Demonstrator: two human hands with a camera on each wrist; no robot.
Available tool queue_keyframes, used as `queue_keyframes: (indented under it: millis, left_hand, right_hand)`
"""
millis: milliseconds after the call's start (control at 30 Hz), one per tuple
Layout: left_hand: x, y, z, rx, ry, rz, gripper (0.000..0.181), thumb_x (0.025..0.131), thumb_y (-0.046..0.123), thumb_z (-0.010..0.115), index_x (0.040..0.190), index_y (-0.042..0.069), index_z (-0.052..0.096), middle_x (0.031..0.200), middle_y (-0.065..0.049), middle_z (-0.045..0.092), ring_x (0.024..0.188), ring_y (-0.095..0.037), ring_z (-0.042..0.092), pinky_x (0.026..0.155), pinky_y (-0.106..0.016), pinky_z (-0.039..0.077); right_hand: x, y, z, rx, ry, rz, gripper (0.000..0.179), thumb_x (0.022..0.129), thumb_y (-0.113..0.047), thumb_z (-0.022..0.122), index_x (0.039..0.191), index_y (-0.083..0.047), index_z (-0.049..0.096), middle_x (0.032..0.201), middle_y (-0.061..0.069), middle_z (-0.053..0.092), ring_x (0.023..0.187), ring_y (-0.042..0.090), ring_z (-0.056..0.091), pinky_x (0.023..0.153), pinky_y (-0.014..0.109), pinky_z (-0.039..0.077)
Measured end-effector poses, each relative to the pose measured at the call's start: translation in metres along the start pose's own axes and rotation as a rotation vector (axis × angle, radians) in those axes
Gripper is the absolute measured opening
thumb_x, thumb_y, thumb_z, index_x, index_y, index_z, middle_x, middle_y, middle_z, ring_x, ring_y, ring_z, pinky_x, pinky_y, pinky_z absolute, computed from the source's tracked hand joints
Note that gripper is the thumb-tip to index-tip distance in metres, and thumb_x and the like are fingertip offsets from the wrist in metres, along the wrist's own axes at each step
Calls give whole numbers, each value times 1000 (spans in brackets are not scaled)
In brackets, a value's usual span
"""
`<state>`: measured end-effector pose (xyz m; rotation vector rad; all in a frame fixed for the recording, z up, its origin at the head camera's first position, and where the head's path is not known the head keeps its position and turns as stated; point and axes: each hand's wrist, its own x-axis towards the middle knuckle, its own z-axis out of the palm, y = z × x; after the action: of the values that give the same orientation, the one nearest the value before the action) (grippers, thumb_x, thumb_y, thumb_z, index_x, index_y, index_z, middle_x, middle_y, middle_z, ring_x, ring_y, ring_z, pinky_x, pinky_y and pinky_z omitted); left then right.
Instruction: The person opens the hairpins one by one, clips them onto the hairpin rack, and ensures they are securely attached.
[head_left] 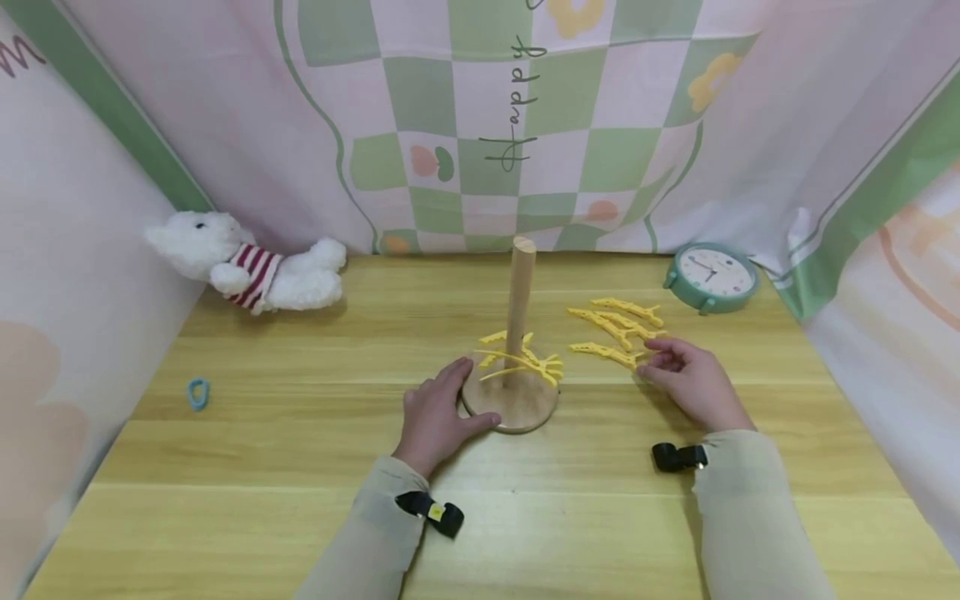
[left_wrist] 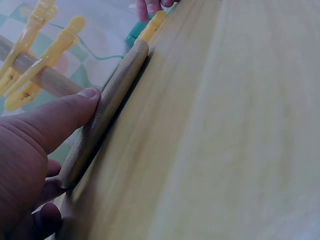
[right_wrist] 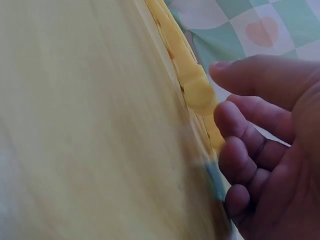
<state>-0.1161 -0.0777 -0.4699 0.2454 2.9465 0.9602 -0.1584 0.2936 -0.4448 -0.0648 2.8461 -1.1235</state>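
Note:
A wooden stand, an upright rod (head_left: 520, 300) on a round base (head_left: 517, 408), stands mid-table. My left hand (head_left: 442, 417) holds the base's left rim, thumb on the upper face; in the left wrist view its other fingers (left_wrist: 47, 220) are partly hidden behind the edge. Yellow alligator hair clips (head_left: 531, 364) grip the rod low down. To the right lie several more yellow clips (head_left: 603, 353). My right hand (head_left: 690, 379) is at the nearest clip's handle end. In the right wrist view, thumb and bent fingers stand apart beside that clip (right_wrist: 197, 95), pinching nothing.
At the back right is a green round clock (head_left: 712, 277). A white plush toy (head_left: 258, 267) in a striped top lies at the back left. A small blue ring-like item (head_left: 198, 394) lies on the left of the wooden table (head_left: 300, 467). Patterned curtains (head_left: 420, 100) enclose the table's back and sides.

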Motion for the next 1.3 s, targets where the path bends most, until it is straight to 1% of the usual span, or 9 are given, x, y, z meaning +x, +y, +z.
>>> queue_keyframes:
  millis: [133, 333, 433, 533, 633, 733, 933, 1167, 1300]
  left_hand:
    - [0, 1, -1, -2, -2, -3, 95, 75, 60, 80, 153, 18, 44, 157, 2, 42, 119, -29, 57, 98, -49, 31]
    - [0, 2, -1, -6, -7, -6, 94, 76, 59, 80, 152, 18, 44, 157, 1, 42, 119, -29, 57, 98, -49, 31]
    - [0, 3, -1, -6, -8, -5, 94, 76, 59, 80, 152, 18, 44, 157, 1, 42, 119, -29, 57, 98, -49, 31]
    - [-1, 2, -2, -8, -6, -5, 94, 76, 59, 80, 152, 18, 44, 157, 2, 42, 119, -28, 57, 97, -49, 31]
    - [-1, 1, -2, -12, -2, -4, 94, 76, 59, 80, 152, 18, 44, 157, 1, 43, 119, -29, 57, 98, -49, 31]
    - [-1, 1, -1, -13, -1, -2, 94, 76, 59, 80, 152, 18, 44, 157, 1, 43, 119, -29, 57, 99, -49, 31]
    - [0, 0, -1, -12, -1, 5, 94, 76, 59, 80, 152, 18, 44, 157, 1, 43, 120, -30, 57, 100, -50, 31]
    - [-1, -1, 0, -12, 6, 8, 94, 75, 59, 80, 152, 18, 44, 156, 1, 43, 120, -30, 57, 100, -50, 31]
    - [-1, 0, -1, -17, 9, 10, 93, 76, 59, 80, 152, 18, 45, 156, 2, 43, 120, -31, 57, 100, -50, 30]
  right_hand:
    - [1, -2, -1, -31, -45, 18, 57, 91, -32, 75, 135, 1, 58, 100, 10, 66, 89, 21, 58, 80, 32, 44]
    - [3, -1, 0, -84, -84, -11, 55, 90, -24, 76, 134, 3, 57, 92, 7, 63, 83, 21, 56, 80, 39, 43]
    - [3, 0, 0, -84, -100, -6, 53, 89, -30, 77, 129, 0, 60, 96, 8, 64, 86, 22, 57, 81, 39, 43]
    - [1, -1, -1, -34, -113, 5, 54, 88, -36, 77, 126, -3, 61, 107, 12, 66, 93, 24, 59, 82, 36, 46]
    - [0, -3, -1, 24, -89, -9, 52, 88, -37, 78, 123, -3, 61, 110, 14, 68, 93, 22, 61, 76, 30, 50]
    - [-2, -7, -1, 83, -22, -31, 47, 86, -32, 81, 116, -2, 62, 103, 14, 69, 86, 16, 64, 69, 24, 52]
    - [-6, -14, 1, 208, 65, -59, 41, 82, -22, 86, 106, 2, 64, 97, 12, 71, 79, 5, 65, 66, 20, 52]
    - [-7, -21, 4, 284, 105, -94, 33, 79, -15, 87, 97, 2, 66, 84, -2, 69, 74, 7, 63, 62, 20, 51]
    - [-9, -29, 3, 307, 108, -114, 32, 79, -14, 87, 96, 3, 65, 81, -3, 68, 73, 9, 62, 60, 21, 51]
